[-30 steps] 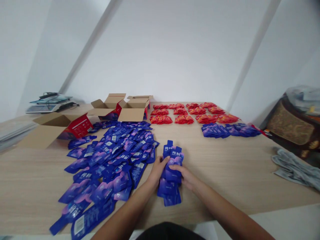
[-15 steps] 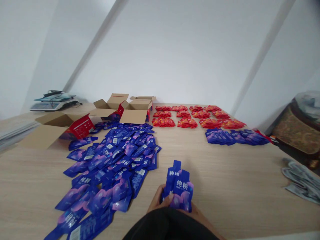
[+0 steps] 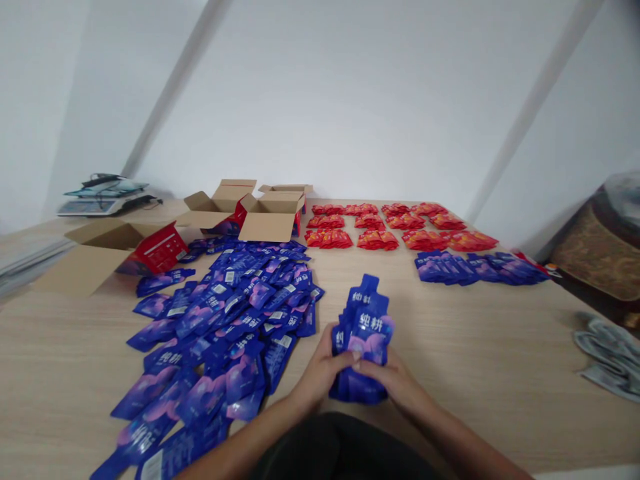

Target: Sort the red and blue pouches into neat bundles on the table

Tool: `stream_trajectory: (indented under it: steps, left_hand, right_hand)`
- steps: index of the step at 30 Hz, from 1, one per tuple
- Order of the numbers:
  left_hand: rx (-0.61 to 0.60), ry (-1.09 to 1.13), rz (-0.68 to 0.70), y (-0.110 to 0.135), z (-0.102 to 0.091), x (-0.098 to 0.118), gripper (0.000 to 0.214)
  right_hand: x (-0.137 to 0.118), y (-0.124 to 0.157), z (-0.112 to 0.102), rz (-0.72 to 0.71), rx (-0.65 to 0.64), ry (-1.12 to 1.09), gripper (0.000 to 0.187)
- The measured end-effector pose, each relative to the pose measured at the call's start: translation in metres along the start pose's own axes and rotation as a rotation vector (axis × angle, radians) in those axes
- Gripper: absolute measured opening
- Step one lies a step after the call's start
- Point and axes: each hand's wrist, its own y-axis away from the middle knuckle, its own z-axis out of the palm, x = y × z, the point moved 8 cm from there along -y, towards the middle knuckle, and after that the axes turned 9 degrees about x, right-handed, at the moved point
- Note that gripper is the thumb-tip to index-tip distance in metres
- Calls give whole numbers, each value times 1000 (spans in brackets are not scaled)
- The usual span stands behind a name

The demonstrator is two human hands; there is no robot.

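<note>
Between both hands is a small stack of blue spouted pouches point(image 3: 369, 331), held upright above the near part of the table. My left hand point(image 3: 325, 367) grips the stack's left side, its thumb pressed across the front. From the right, my right hand point(image 3: 393, 377) closes on the same pouches, with its thumb meeting the left one. The fingers behind the stack are hidden. To the left spreads a large loose pile of blue pouches point(image 3: 245, 320). Farther right, more blue pouches point(image 3: 470, 268) lie fanned out in two overlapping groups.
Red pouches point(image 3: 375, 239) sit in several bunches at the back of the wooden table point(image 3: 450, 373). Open cartons point(image 3: 110, 250) stand at the left and back. A scale point(image 3: 100, 203) with items on it is at far left; a grey cloth point(image 3: 607, 353) lies at right.
Both hands have moved forward and up with the pouches, away from my body, so the forearms now show. The thumbs have come together on the front of the stack.
</note>
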Motion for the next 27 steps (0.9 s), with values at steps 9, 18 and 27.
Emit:
stream_trajectory:
  steps: [9,18,27]
  left_hand:
    - [-77,-145,301,-90,13,0,72]
    - [-69,37,165,-91,5,-41,68]
    - [-172,-140,374,-81,6,-18,72]
  right_hand:
    - [-29,-75,-29,-179,-3,127,59]
    - [-5,-72,-23,-288,3,219,58]
    - [-17,-65,-36,-405,126,234,73]
